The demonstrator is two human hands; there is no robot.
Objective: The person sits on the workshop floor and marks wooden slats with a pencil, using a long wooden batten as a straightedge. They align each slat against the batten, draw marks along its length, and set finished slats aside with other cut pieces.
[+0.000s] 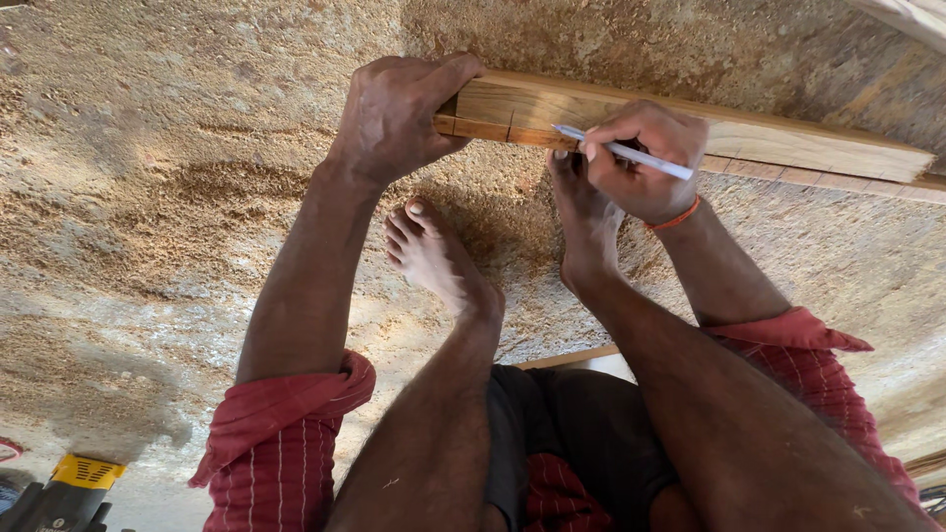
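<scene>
- Head view: left hand (394, 113) clamps the end of a wooden plank (788, 143) lying on the sawdust floor (148, 197).
- Right hand (645, 158) grips a white pen (626, 153), tip on the plank's edge, right foot (586, 212) bracing it.
- Marking step, judging by the pose; next needs a steady plank.

Sawdust-covered floor (168, 197), yellow-and-black power tool (69, 488) at lower left, pale wooden board (912, 15) at upper right corner.
</scene>
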